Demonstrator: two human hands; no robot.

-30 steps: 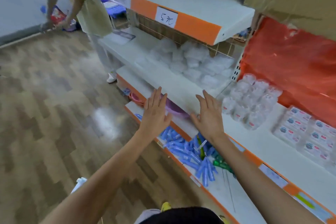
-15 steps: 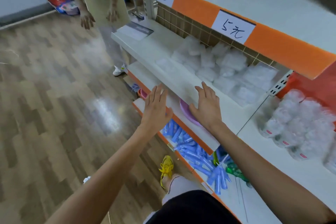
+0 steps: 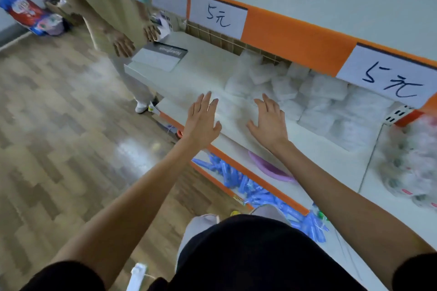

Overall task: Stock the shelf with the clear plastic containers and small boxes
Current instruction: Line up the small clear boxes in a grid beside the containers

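Left hand (image 3: 201, 120): open, fingers straight, raised over the front of the white shelf (image 3: 205, 73); whether it touches cannot be told
Right hand (image 3: 269, 120): open, fingers slightly spread, level with the left and apart from it
Clear plastic containers (image 3: 307, 92): heaped at the back of that shelf against a wire grid, just beyond the right fingertips
Price tags: two white cards on the orange edge above, each handwritten "5元"; one far left (image 3: 218, 16), one right (image 3: 392, 80)
Flat grey box (image 3: 160, 55): at the shelf's left end; lettering too blurred to read
Below: purple basin (image 3: 269, 168); blue tubes (image 3: 248, 186)
Other person (image 3: 106, 7): standing by the shelf's left end
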